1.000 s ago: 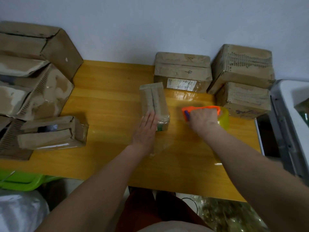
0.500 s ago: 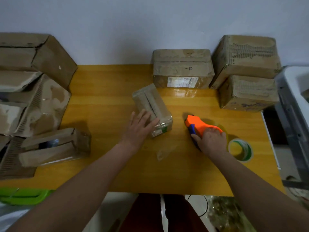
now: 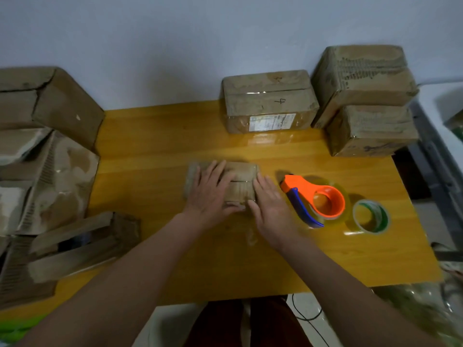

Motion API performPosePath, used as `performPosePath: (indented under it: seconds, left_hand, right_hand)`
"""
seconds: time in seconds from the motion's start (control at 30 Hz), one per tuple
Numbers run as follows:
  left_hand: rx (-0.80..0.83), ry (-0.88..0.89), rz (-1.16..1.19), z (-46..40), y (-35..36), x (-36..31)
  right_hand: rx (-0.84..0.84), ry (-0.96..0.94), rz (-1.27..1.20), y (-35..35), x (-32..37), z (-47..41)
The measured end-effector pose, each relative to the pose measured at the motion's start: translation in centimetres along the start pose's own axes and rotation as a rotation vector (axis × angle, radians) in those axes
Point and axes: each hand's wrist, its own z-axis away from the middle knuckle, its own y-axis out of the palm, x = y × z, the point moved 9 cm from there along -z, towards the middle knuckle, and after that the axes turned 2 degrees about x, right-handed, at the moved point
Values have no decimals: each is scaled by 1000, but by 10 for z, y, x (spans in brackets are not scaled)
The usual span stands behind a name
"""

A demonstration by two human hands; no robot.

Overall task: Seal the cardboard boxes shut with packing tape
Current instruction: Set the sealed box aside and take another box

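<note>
1. Small box (image 3: 240, 181) lies mid-surface, long side running left-right, seam on top facing up.
2. Left hand (image 3: 209, 194) rests flat on the left part of the box top, fingers straight and spread, pointing far; thumb lies along the near edge.
3. Right hand (image 3: 271, 204) is at the box's right near corner, fingers straight, tips touching the right edge of the box. Holds nothing.
4. Both hands are motion-blurred; exact contact at the near edge is unclear.
5. Orange tape dispenser (image 3: 313, 196) with a blue handle lies on the surface (image 3: 150, 151) just right of the right hand, not touched.
6. Green-cored tape roll (image 3: 371, 216) lies flat just right of the dispenser.
7. Box marked "4" (image 3: 269, 101) sits at the far edge against the wall, label on its near face.
8. Two stacked boxes (image 3: 363, 96) at far right, upper one tilted on the lower.
9. Pile of worn boxes (image 3: 45, 151) on the left; an open box (image 3: 82, 244) with flaps apart lies at the near left.
</note>
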Motion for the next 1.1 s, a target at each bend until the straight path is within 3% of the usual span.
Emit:
performPosePath:
  seconds: [0.13,0.23,0.4,0.5,0.77,0.83,1.0,1.1]
  left_hand:
    - [14,-17,-85,-1,7,6]
    - [-18,-7,-123,3,5,4]
    - [24,-9,-53,-2,6,19]
    - [36,-11,-89,-5,5,19]
    - [5,-63,-96,-2,9,19]
    - [-9,-70,-89,-1,9,18]
    - [-1,-119,-96,4,12,17]
    - [-34,-140,-94,5,12,18]
  right_hand:
    - [52,-19,302,12,4,-8]
    - [71,-32,283,10,12,-26]
    - [-156,116,-138,-29,-6,-60]
    - [-60,313,-430,-17,-31,-74]
    - [152,494,-991,18,-39,-85]
    - [161,586,-1016,34,-44,-76]
    - [-8,778,-1128,49,-56,-67]
    - [-49,755,-1120,50,-60,-76]
